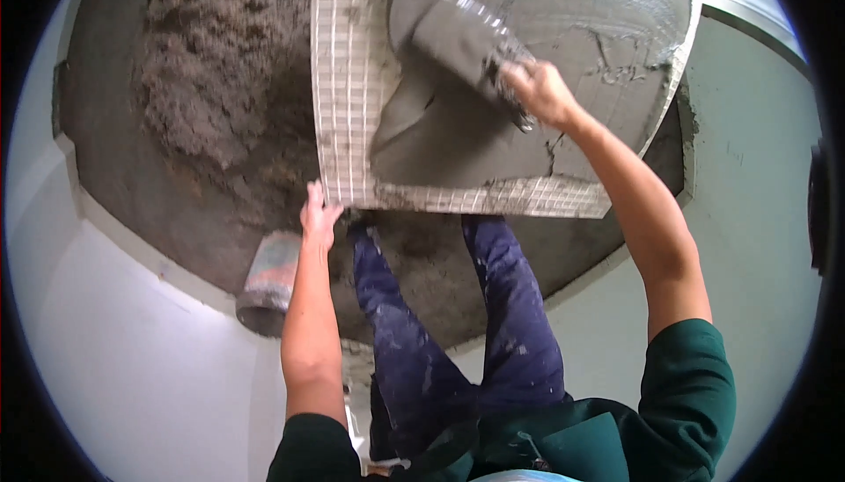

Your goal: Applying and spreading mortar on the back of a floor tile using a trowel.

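A large pale tile (339, 86) with a white grid pattern on its upper face is spread with wet grey mortar (572, 59). Bare grid shows along its left and near edges. My right hand (541, 92) is closed on a trowel (462, 37), whose flat blade lies against the mortar and is blurred. Part of the trowel's handle is hidden under my fingers. At the tile's near left corner, my left hand (319, 218) grips the edge, its fingertips partly out of sight.
Left of the tile lies a rough heap of sandy mix (207, 68) on the dark floor. A dirty bucket (271, 279) rests tipped beside my left forearm. White wall (158, 341) curves round at the left, and a pale green wall (748, 121) stands at the right.
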A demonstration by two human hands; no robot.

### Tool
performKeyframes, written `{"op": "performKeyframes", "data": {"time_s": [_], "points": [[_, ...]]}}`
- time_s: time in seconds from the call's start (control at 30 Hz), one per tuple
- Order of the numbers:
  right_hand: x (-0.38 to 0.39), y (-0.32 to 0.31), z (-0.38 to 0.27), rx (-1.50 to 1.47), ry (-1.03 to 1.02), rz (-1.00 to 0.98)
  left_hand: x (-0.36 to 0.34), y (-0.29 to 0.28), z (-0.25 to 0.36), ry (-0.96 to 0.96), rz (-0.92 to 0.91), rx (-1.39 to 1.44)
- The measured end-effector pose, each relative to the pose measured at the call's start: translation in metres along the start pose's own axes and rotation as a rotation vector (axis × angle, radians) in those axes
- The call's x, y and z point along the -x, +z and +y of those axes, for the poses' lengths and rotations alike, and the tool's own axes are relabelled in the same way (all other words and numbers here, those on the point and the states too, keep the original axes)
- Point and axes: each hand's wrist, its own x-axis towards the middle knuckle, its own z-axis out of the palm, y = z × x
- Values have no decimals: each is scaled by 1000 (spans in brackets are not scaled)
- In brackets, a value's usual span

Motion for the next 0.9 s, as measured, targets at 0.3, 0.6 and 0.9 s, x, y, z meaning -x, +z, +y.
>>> {"op": "performKeyframes", "data": {"time_s": [0.3,0.6,0.9], "points": [[61,143,-26,204,-67,-663,-3,-21,-3,-4,-139,110],[61,125,-48,912,-446,-377,-16,-22,-13,61,-181,61],[-121,-61,-97,653,-77,432,-9,-22,-14,28,-139,32]]}}
